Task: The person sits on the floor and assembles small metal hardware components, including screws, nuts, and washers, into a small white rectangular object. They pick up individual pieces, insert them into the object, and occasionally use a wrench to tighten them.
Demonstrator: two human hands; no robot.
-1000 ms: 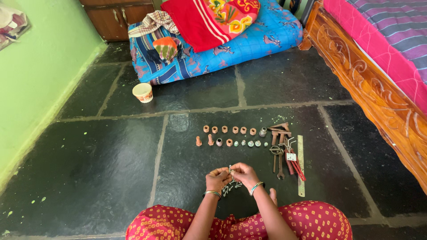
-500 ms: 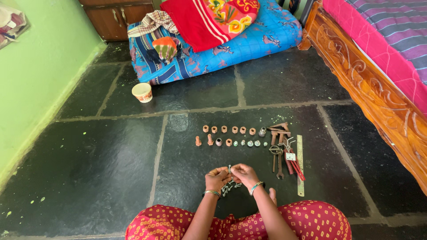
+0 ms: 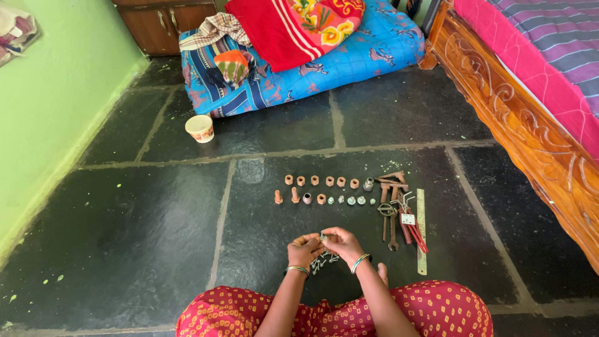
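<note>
Hands meet over the floor: left hand [image 3: 304, 251] and right hand [image 3: 342, 243] both pinch one small bolt [image 3: 322, 236], just above the bolt pile [image 3: 321, 262]. Sorted fittings [image 3: 321, 190] sit at 12 o'clock, tools [image 3: 399, 215] at 2. I'd say grip it steady with the left, turn with right fingertips, low over the pile so drops don't roll.

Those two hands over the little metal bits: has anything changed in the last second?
Hardly anything. The left hand and right hand stay pinched together on a small metal piece above the pile of screws. The rows of rusty parts and the tools lie unmoved.
</note>
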